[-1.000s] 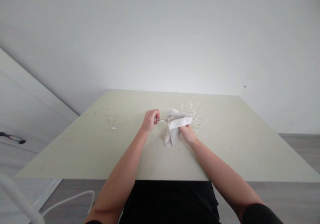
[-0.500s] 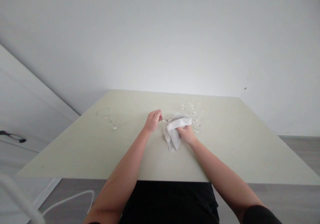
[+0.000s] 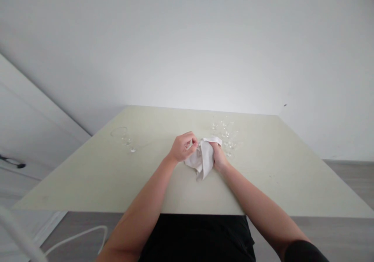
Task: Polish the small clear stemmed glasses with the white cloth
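Over the middle of the pale table [image 3: 87, 176], my left hand [image 3: 182, 147] pinches the stem end of a clear glass, most of which is hidden. My right hand [image 3: 218, 157] is closed round a white cloth [image 3: 203, 159] that wraps the glass. The two hands sit close together, nearly touching. A loose corner of the cloth hangs down toward the tabletop.
A clear wine glass [image 3: 124, 136] lies on its side at the table's left. Several clear glasses [image 3: 226, 133] stand just behind my right hand. A white wall rises behind the table. A white cabinet with a dark handle [image 3: 11, 161] is at the left, and a white cable [image 3: 73, 236] lies on the floor.
My left hand has moved right, closing the gap to my right hand. The bare stem between them is now covered, and the cloth is bunched more tightly.
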Demonstrator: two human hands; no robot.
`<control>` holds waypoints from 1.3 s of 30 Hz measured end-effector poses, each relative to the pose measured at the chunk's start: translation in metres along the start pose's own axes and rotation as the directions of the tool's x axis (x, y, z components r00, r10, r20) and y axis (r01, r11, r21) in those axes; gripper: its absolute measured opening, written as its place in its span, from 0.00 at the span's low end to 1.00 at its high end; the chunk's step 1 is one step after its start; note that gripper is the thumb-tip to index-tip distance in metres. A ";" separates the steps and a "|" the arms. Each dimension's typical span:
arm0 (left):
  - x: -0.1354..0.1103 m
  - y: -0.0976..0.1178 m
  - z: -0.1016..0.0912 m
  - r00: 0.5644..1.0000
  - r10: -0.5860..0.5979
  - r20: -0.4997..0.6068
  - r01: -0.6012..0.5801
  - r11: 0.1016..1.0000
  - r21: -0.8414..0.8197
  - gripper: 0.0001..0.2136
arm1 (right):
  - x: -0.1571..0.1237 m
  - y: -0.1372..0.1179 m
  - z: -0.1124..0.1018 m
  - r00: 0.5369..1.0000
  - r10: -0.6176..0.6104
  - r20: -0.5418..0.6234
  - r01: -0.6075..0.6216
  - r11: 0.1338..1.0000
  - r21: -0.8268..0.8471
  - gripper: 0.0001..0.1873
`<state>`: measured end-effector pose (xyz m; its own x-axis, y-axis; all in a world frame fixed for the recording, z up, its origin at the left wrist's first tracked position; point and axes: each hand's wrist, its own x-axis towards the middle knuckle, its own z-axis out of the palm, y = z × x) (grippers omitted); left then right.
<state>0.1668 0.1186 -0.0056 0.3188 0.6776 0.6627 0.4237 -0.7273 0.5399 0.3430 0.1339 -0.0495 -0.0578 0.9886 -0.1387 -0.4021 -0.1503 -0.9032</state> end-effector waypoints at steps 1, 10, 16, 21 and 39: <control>0.000 -0.001 0.000 1.000 -0.005 0.004 0.005 1.000 0.005 0.13 | 0.000 0.000 -0.001 1.000 -0.002 -0.006 0.002 1.000 -0.009 0.17; 0.003 0.000 0.000 0.999 -0.030 0.025 0.029 0.999 0.024 0.14 | 0.002 0.003 -0.004 1.000 -0.015 -0.011 0.015 0.999 -0.050 0.19; 0.003 -0.001 0.000 0.999 -0.036 0.039 0.034 0.998 0.046 0.13 | 0.003 0.004 -0.005 1.000 -0.007 -0.014 0.007 0.999 -0.039 0.21; 0.003 -0.001 0.000 0.997 -0.057 0.049 0.054 0.996 0.072 0.13 | 0.004 0.004 -0.006 1.000 -0.012 -0.022 0.011 0.999 -0.034 0.20; 0.003 0.000 0.000 0.998 -0.042 0.043 0.039 0.997 0.062 0.13 | 0.003 0.004 -0.006 0.999 0.030 0.019 -0.030 0.999 -0.028 0.21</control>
<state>0.1676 0.1208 -0.0037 0.3368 0.7115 0.6167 0.4874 -0.6921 0.5324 0.3466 0.1367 -0.0561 -0.0876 0.9835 -0.1581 -0.3743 -0.1796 -0.9097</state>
